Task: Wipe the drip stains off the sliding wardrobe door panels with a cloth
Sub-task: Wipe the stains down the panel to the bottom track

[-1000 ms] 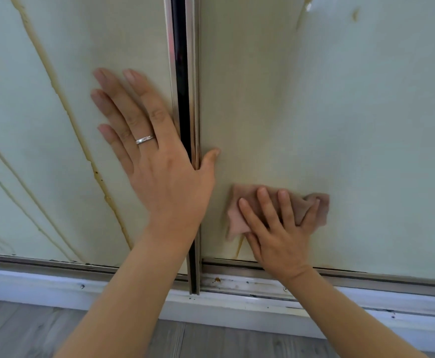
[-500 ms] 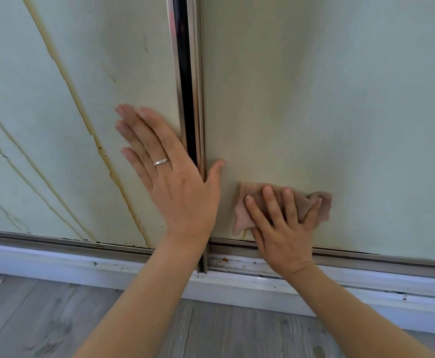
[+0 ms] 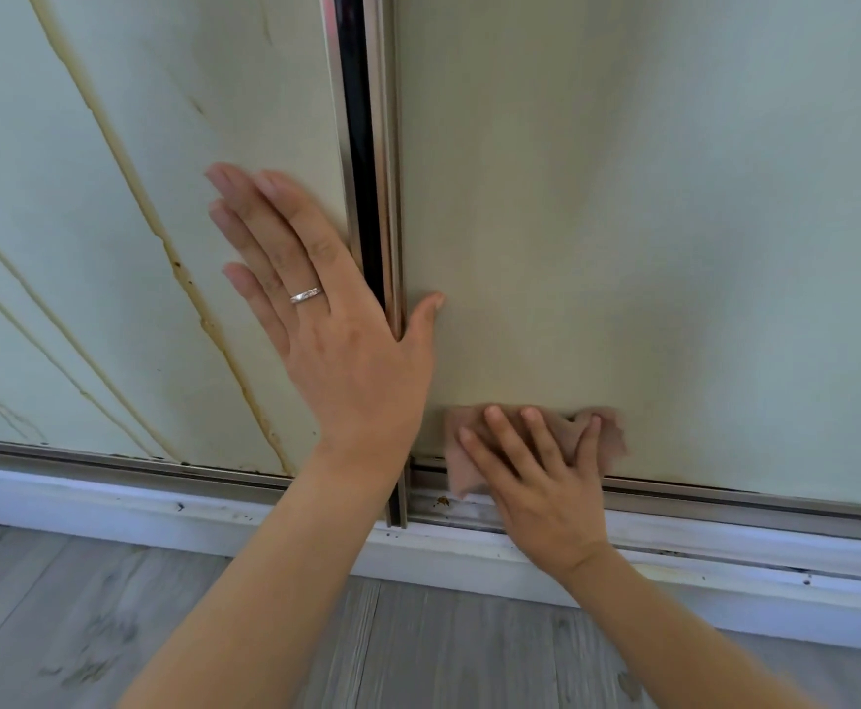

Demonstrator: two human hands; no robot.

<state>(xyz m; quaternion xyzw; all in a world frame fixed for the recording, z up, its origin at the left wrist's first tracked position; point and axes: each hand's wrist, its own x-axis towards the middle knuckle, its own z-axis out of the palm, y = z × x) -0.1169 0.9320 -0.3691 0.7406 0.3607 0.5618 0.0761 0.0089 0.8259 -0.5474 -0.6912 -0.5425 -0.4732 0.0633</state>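
Note:
Two pale green sliding door panels meet at a metal frame strip. Long brownish-yellow drip stains run diagonally down the left panel. My left hand, wearing a ring, lies flat with straight fingers across the left panel and the frame, its thumb on the right panel. My right hand presses a small pinkish-brown cloth with spread fingers against the bottom edge of the right panel, over the lower rail.
A metal bottom track and a white baseboard with dark specks run below the doors. Grey wood-look flooring lies in front. A small brown spot sits on the ledge by the cloth.
My right hand has slid the cloth down the right panel to its bottom rail. The view has tilted downward, showing more floor. My left hand stays pressed on the door.

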